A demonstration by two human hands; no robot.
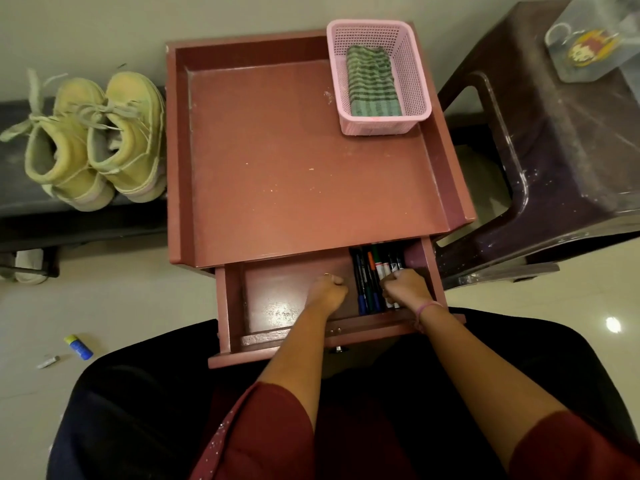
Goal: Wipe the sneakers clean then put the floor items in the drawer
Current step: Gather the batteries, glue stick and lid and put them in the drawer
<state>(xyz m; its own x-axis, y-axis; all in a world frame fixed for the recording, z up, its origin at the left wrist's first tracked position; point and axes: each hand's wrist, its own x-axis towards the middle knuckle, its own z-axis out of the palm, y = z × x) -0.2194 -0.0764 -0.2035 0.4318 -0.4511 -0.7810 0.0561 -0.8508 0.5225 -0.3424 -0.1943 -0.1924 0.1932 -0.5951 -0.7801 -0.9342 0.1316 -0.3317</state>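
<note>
The right hand (403, 287) is gripping dark marker pens (372, 282) in the reddish wooden drawer (232, 306), the left hand (327, 289) is resting fisted, risking overlooking the blue glue stick (79, 347) on the floor.

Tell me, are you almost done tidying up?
Partly. The pale yellow sneakers sit paired on the dark bench, and the green striped cloth is back in the pink plastic basket. Both hands are in the open red wooden drawer: the right hand holds markers, the left hand is curled beside them. The blue-and-yellow glue stick and small grey stick still lie on the floor.
</note>
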